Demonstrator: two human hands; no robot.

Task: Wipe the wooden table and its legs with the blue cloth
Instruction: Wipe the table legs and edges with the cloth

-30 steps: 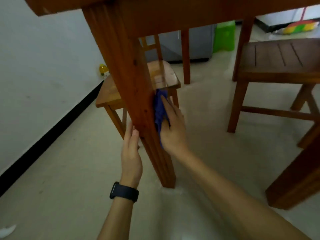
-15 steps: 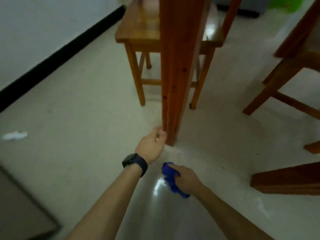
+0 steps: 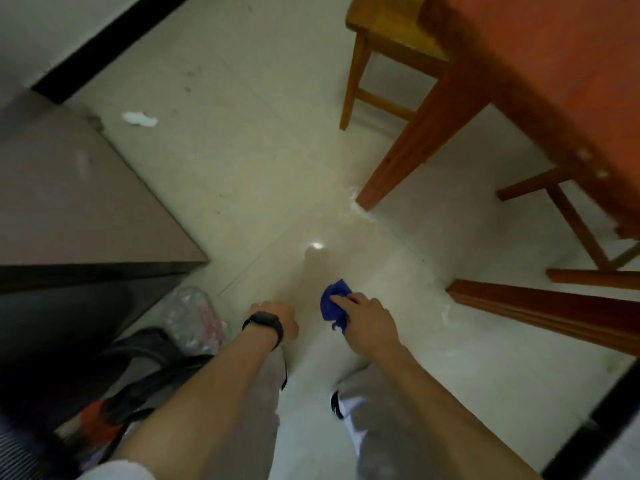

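The crumpled blue cloth (image 3: 333, 304) is bunched in the right hand (image 3: 369, 325), low in the middle of the scene and above the pale tiled floor (image 3: 242, 174). The fingers curl round it, and the index finger lies across its top. It is clear of the table and touches no wood.

Just left of it hangs the left hand (image 3: 278, 315), with a black watch (image 3: 264, 325) on its wrist. Its fingers bend under and out of view, so I cannot tell whether they are wide or closed.

Farther off to the right, the reddish-brown wooden table (image 3: 554, 71) fills the far right corner, and its near leg (image 3: 419, 140) slants down to the floor. Behind that leg stands a light wooden stool (image 3: 391, 36).

On the left sits a grey-brown cabinet (image 3: 69, 202), with a clear plastic bottle (image 3: 194, 313) lying near its base. A white paper scrap (image 3: 139, 119) lies on the far left floor.
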